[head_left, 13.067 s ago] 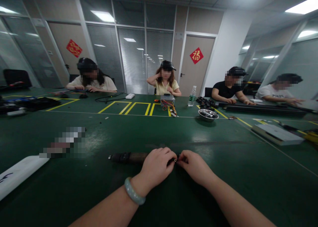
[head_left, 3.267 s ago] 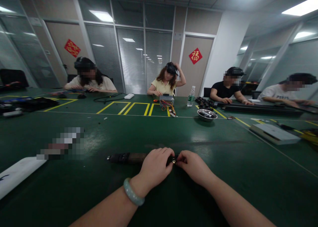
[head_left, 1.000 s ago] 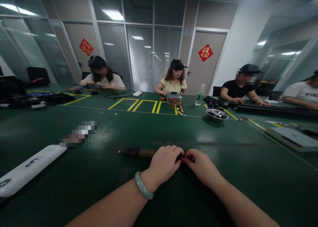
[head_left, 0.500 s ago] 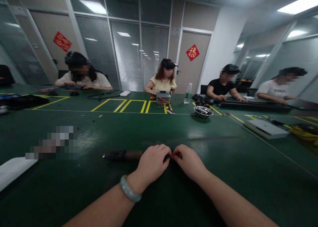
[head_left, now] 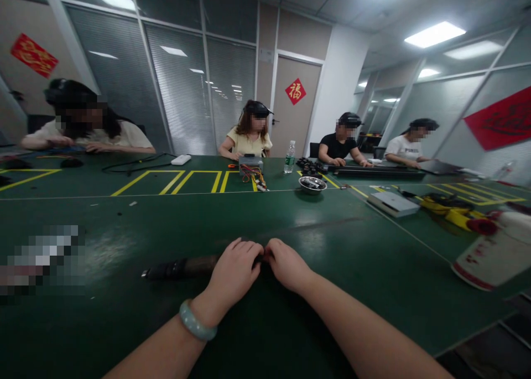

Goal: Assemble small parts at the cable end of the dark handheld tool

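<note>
A long dark cylindrical tool (head_left: 194,267), much like an electric screwdriver, lies on the green table with its metal tip to the left. My left hand (head_left: 235,269) is closed over its right part, palm down, and hides that end. Close against it, my right hand (head_left: 288,265) has its fingers pinched together at the right end of the tool. What those fingers hold is hidden behind them. A pale green bangle (head_left: 197,322) circles my left wrist.
A blurred-out flat object (head_left: 45,257) lies at left. Farther back are a wired metal box (head_left: 251,164), a water bottle (head_left: 290,159), a metal bowl (head_left: 312,186) and a white box (head_left: 392,203). A white-and-red container (head_left: 492,254) stands at right. Several people sit opposite.
The view has swung to the right, bringing the white-and-red container in. Both hands stay at the tool's right end, the right one now slightly nearer the left.
</note>
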The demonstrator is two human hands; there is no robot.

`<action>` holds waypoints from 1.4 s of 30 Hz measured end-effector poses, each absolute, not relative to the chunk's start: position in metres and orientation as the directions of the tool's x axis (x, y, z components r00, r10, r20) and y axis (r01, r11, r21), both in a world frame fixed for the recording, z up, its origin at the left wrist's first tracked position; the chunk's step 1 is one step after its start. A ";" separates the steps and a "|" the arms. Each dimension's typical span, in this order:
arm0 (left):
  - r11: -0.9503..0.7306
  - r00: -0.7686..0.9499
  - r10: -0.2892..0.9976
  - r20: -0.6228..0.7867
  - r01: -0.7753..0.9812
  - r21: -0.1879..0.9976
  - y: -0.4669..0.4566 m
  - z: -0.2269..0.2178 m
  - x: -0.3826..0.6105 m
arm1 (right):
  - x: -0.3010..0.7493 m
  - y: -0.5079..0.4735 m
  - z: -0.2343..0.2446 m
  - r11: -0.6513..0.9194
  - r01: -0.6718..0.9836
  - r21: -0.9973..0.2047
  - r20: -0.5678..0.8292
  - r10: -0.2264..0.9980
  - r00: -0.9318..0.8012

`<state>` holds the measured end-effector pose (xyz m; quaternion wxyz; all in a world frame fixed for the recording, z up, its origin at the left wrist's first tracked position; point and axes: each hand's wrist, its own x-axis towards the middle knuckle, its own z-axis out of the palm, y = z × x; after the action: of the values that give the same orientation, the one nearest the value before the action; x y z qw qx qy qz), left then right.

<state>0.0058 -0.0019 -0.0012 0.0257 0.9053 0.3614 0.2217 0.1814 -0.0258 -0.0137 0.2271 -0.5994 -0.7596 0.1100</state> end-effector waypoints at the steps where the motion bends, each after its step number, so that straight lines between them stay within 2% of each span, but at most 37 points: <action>1: -0.749 0.643 0.650 0.406 0.632 0.198 -0.002 -0.002 0.006 | 0.180 -0.026 -0.015 0.245 0.875 -0.418 0.206 0.963 -0.171; 5: -0.787 0.646 0.585 0.490 0.598 0.152 -0.001 -0.003 0.005 | 0.176 -0.023 -0.019 0.189 0.921 -0.341 0.189 0.973 -0.130; 9: -0.801 0.648 0.552 0.525 0.587 0.116 -0.002 -0.002 0.004 | 0.195 -0.015 -0.019 0.102 0.943 -0.315 0.172 0.984 -0.049; 14: -0.758 0.609 0.600 0.518 0.640 0.126 0.001 -0.007 0.002 | 0.285 -0.033 -0.007 -0.166 0.950 -0.266 0.144 0.967 0.209; 19: -0.715 0.613 0.689 0.388 0.664 0.220 0.015 -0.027 -0.003 | 0.401 -0.110 0.007 -0.521 0.832 -0.191 0.127 0.827 0.548; 23: -0.577 0.540 0.816 0.206 0.737 0.353 0.026 -0.043 -0.006 | 0.480 -0.178 -0.007 -0.696 0.702 -0.154 0.147 0.686 0.712; 25: -0.537 0.521 0.839 0.157 0.746 0.393 0.029 -0.046 -0.008 | 0.513 -0.202 -0.024 -0.735 0.664 -0.137 0.188 0.639 0.746; 28: -0.529 0.515 0.843 0.154 0.743 0.411 0.031 -0.045 -0.009 | 0.545 -0.224 -0.045 -0.783 0.601 -0.160 0.231 0.562 0.794; 30: -0.526 0.514 0.844 0.151 0.743 0.413 0.030 -0.045 -0.009 | 0.552 -0.230 -0.051 -0.781 0.602 -0.166 0.256 0.556 0.791; 34: -0.526 0.512 0.845 0.151 0.748 0.405 0.031 -0.047 -0.009 | 0.538 -0.230 -0.042 -0.800 0.598 -0.058 0.297 0.558 0.775; 37: -0.520 0.517 0.846 0.129 0.749 0.410 0.033 -0.049 -0.008 | 0.522 -0.221 -0.033 -0.834 0.551 0.021 0.395 0.513 0.762; 40: -0.509 0.516 0.850 0.108 0.751 0.420 0.034 -0.048 -0.008 | 0.514 -0.206 -0.029 -0.808 0.589 0.032 0.469 0.532 0.705; 42: -0.503 0.513 0.853 0.099 0.753 0.424 0.034 -0.047 -0.009 | 0.513 -0.192 -0.029 -0.793 0.609 0.013 0.456 0.547 0.703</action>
<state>-0.0088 0.0339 -0.0472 0.1662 0.8538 0.4702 0.1492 0.5135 -0.1923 -0.0290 0.0691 -0.9201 -0.3139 -0.2241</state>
